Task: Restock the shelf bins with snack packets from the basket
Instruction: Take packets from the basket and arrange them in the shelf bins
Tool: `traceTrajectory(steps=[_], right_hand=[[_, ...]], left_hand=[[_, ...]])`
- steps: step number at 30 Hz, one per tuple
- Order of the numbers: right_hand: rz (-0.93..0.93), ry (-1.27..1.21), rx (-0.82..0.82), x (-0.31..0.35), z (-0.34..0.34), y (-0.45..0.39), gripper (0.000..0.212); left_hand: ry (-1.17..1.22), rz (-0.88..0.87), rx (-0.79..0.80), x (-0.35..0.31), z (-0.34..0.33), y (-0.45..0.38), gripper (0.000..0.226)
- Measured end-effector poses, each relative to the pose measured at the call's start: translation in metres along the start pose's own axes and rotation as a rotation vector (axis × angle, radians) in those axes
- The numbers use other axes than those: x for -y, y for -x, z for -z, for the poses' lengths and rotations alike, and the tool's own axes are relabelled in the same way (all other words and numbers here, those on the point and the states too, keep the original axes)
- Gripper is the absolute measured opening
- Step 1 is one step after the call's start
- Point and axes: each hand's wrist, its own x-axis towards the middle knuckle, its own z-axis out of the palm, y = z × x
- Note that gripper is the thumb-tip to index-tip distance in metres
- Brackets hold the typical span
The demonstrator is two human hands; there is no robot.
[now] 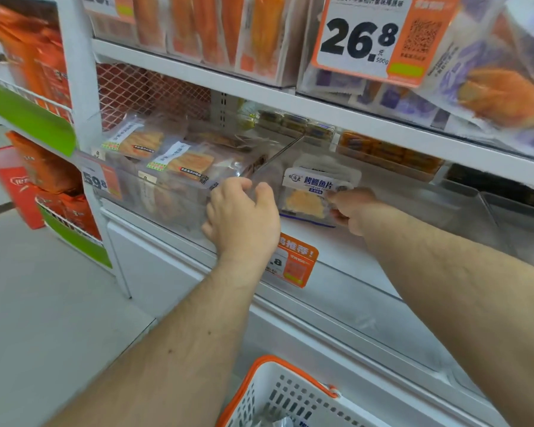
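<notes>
A white snack packet with blue lettering [313,192] stands upright inside a clear shelf bin [413,211], with more packets of the same kind behind it. My right hand [352,209] reaches into that bin and pinches the packet's right edge. My left hand [244,217] has its fingers curled over the front rim of the clear bin [167,208] to the left, at the divider between the two bins. That left bin is filled with clear packets of orange snacks [179,158]. The white basket with orange rim [278,392] sits below, at the bottom edge of the view.
An orange price tag [296,263] hangs on the shelf rail under my left hand. The shelf above [259,87] holds more packets and a large 26.8 price sign [364,35]. Red and orange packs fill racks [43,167] at the left. A grey floor [28,303] lies below left.
</notes>
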Motion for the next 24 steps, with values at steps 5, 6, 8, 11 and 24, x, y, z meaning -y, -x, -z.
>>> traceTrajectory(steps=[5,6,8,11,24], right_hand=[[-0.008,0.006,-0.016,-0.001,-0.007,-0.002,0.016],[-0.007,0.014,-0.017,-0.001,-0.008,-0.001,0.016],[-0.008,0.017,-0.02,-0.001,-0.009,0.0,0.021],[-0.011,0.019,-0.023,-0.004,-0.008,0.001,0.029],[-0.033,-0.113,0.136,-0.014,-0.02,0.006,0.025]], left_hand=[[-0.009,0.0,0.009,0.0,0.001,0.0,0.03],[-0.01,-0.003,0.01,0.0,0.002,0.0,0.029],[-0.013,-0.005,0.013,0.0,0.002,0.0,0.03],[-0.016,-0.005,0.022,-0.001,0.002,0.002,0.031],[-0.055,0.018,0.054,-0.004,0.001,0.006,0.032]])
